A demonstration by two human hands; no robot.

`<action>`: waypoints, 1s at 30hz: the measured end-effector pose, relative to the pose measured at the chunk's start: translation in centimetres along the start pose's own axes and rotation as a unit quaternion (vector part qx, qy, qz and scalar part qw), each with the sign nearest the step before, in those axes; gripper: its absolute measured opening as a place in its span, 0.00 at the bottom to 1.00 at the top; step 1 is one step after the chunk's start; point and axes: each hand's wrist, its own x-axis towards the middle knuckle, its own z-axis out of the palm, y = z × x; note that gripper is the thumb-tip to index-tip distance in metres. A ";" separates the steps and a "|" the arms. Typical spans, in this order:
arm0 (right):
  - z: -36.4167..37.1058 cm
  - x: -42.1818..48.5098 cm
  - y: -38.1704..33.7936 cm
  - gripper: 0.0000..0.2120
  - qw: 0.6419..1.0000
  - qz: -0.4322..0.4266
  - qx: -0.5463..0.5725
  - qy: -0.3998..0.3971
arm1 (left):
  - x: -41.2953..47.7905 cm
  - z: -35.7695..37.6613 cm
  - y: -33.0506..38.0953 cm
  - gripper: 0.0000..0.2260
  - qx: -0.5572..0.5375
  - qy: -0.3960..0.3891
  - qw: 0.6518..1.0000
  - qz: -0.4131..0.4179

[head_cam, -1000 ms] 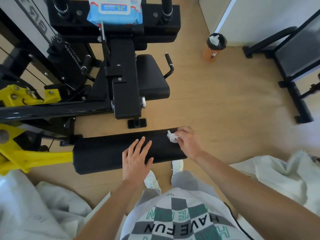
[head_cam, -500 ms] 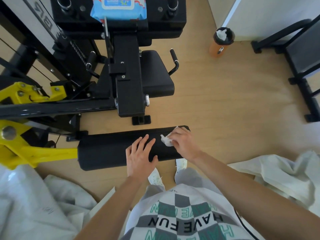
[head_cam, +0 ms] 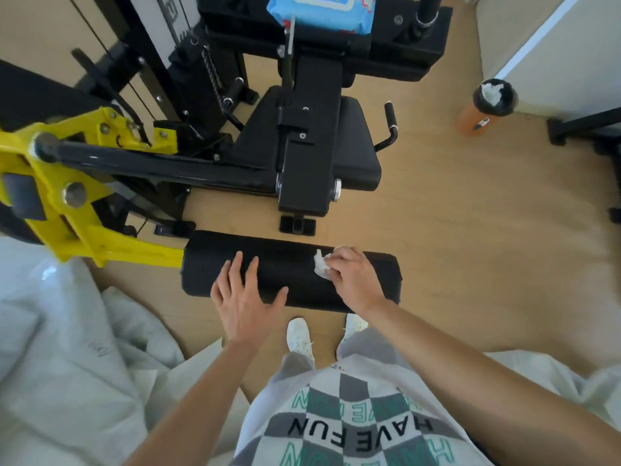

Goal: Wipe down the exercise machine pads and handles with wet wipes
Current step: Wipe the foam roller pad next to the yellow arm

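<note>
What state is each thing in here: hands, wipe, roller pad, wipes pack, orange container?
roller pad: horizontal, under both hands
wet wipe: crumpled, touching the pad
left hand: open, fingers spread, resting on the pad
right hand: grips the wet wipe against the pad
wipes pack: lying on the machine frame
orange container: upright on the floor, white wad in its mouth

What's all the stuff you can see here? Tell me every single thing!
roller pad: one, black, front centre
wet wipe: one, white, on the roller pad
wipes pack: one, blue, top centre
seat pad: one, black, middle
seat handles: two, black, either side of seat pad
yellow arm: one, yellow, left
container: one, orange, far right
sheets: two, white, bottom corners
shoes: two, white, below roller pad
left hand: one, flat on roller pad
right hand: one, holds wet wipe
</note>
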 end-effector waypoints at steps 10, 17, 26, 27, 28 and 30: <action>3.1 5.3 -8.4 0.09 0.981 -0.168 -0.034 -0.091 | -0.3 0.0 -0.5 0.32 -0.060 0.016 0.998 -0.027; 2.1 4.5 -6.1 0.14 0.981 -0.148 -0.080 -0.101 | -0.5 0.6 -1.0 0.33 -0.066 0.010 0.998 -0.010; -2.8 0.3 4.3 0.11 0.992 0.110 -0.055 -0.032 | 2.8 0.5 0.9 0.42 0.005 -0.050 0.999 -0.003; -3.3 -0.4 5.4 0.10 0.989 0.143 -0.038 -0.023 | 3.6 0.4 1.1 0.42 0.012 -0.062 0.998 -0.005; -3.7 -1.0 6.3 0.10 0.986 0.166 -0.020 -0.012 | 4.4 0.3 1.4 0.42 0.018 -0.075 0.997 -0.006; -4.5 -2.2 7.1 0.09 0.980 0.198 0.004 0.006 | 5.5 0.2 2.0 0.38 0.026 -0.099 0.995 -0.003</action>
